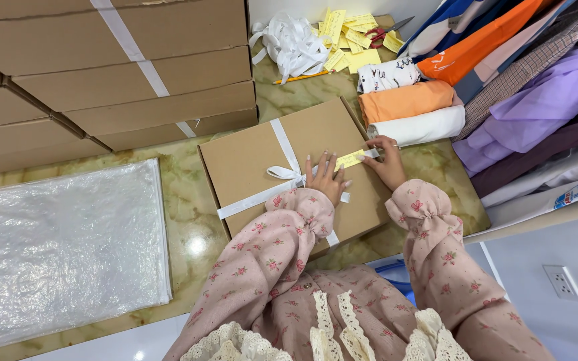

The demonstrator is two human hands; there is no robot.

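Pressing flat on brown cardboard box (262, 157), left hand (327, 178) spreads fingers beside white ribbon bow (287, 174), seemingly to steady box at centre of marbled worktop (188, 200). Right hand (386, 160) pinches yellow paper tag (350, 159) against ribbon near box's right edge. Just beyond: rolled garments (409, 110) stacked by colour, loose yellow tags (349, 37), spare ribbon bundle (292, 40), scissors (386, 30), all within reach. Stacked cartons (102, 73) upper left; clear plastic bags (61, 247) lying flat at left.

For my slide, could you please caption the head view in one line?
Both hands, left hand and right hand, press a yellow tag onto a white-ribboned cardboard box on a marble counter.
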